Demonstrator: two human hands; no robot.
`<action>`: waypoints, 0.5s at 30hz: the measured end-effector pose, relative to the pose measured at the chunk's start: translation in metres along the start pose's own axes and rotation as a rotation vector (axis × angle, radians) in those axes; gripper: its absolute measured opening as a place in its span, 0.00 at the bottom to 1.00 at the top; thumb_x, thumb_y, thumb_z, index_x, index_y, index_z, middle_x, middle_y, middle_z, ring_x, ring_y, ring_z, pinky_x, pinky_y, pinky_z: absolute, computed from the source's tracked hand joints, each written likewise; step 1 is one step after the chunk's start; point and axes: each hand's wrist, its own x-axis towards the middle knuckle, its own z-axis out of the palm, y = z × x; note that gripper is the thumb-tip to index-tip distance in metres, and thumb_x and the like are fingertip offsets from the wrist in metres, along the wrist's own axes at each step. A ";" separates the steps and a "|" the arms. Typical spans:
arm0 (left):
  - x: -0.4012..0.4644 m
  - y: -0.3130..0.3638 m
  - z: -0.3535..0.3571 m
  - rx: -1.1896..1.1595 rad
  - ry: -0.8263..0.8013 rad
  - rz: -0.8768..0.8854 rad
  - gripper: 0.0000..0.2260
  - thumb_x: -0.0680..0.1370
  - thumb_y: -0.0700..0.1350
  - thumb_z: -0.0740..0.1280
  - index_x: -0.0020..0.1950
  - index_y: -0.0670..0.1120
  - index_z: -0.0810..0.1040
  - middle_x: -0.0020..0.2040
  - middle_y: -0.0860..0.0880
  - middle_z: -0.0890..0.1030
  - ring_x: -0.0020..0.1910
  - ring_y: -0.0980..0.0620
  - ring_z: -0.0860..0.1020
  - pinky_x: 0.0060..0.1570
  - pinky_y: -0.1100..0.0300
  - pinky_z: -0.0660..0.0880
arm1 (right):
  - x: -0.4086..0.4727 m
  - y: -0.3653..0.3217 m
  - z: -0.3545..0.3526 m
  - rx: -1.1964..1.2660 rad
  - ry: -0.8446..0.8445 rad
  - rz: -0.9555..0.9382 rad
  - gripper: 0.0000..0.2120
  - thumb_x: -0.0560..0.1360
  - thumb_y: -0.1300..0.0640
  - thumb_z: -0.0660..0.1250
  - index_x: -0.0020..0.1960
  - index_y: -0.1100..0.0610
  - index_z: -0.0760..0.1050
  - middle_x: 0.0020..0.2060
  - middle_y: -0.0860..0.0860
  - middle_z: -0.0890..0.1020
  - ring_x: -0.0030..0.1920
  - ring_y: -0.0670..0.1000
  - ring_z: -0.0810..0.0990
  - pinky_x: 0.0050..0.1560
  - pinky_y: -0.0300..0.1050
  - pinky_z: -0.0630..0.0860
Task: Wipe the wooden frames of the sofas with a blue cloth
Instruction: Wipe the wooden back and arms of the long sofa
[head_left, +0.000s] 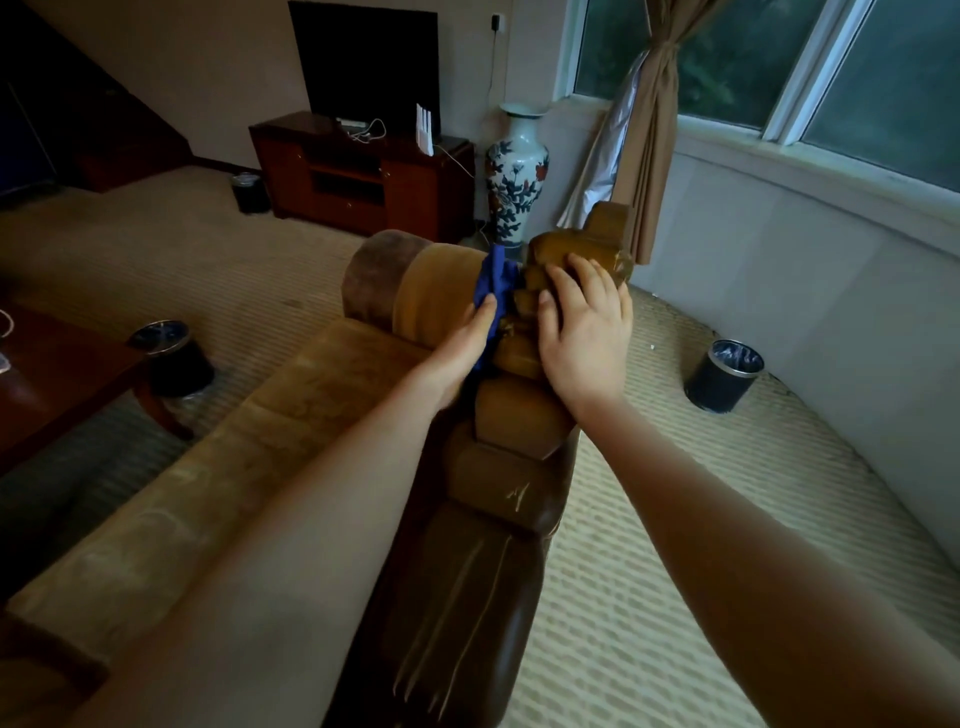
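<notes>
A carved wooden frame (511, 415) runs along the top of the brown sofa's back, from the bottom centre up to a scrolled end near the middle of the view. My left hand (462, 345) holds the blue cloth (496, 283) against the left side of the carved wood, beside the tan cushion roll (434, 299). Most of the cloth is hidden behind my fingers and the carving. My right hand (584, 322) rests flat on top of the carved frame, fingers spread and straight, holding nothing.
The sofa seat (234, 467) lies left of the frame. A dark wooden table (57, 379) and a black bin (174, 358) stand at the left. Another bin (724, 374) stands by the curved wall at the right. A large vase (517, 176) and a TV cabinet (358, 176) are behind.
</notes>
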 end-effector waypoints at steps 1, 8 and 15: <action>0.001 -0.003 -0.002 0.011 0.012 -0.016 0.21 0.83 0.57 0.51 0.75 0.55 0.59 0.67 0.52 0.71 0.65 0.53 0.70 0.62 0.58 0.68 | 0.001 0.001 0.001 0.000 0.005 -0.001 0.17 0.79 0.53 0.57 0.66 0.55 0.74 0.67 0.53 0.72 0.71 0.54 0.65 0.73 0.54 0.54; -0.029 -0.039 -0.021 0.090 0.016 -0.041 0.22 0.80 0.59 0.58 0.74 0.60 0.61 0.73 0.54 0.67 0.70 0.50 0.66 0.71 0.47 0.62 | 0.000 0.000 -0.003 -0.004 -0.005 -0.002 0.18 0.79 0.53 0.57 0.66 0.55 0.73 0.68 0.53 0.71 0.71 0.54 0.64 0.73 0.54 0.53; -0.084 -0.040 -0.040 0.022 -0.028 -0.133 0.19 0.81 0.50 0.61 0.72 0.57 0.66 0.66 0.53 0.73 0.66 0.51 0.72 0.68 0.48 0.67 | 0.008 -0.001 -0.024 0.003 -0.255 0.020 0.19 0.81 0.53 0.55 0.71 0.52 0.67 0.73 0.52 0.64 0.75 0.52 0.56 0.74 0.51 0.47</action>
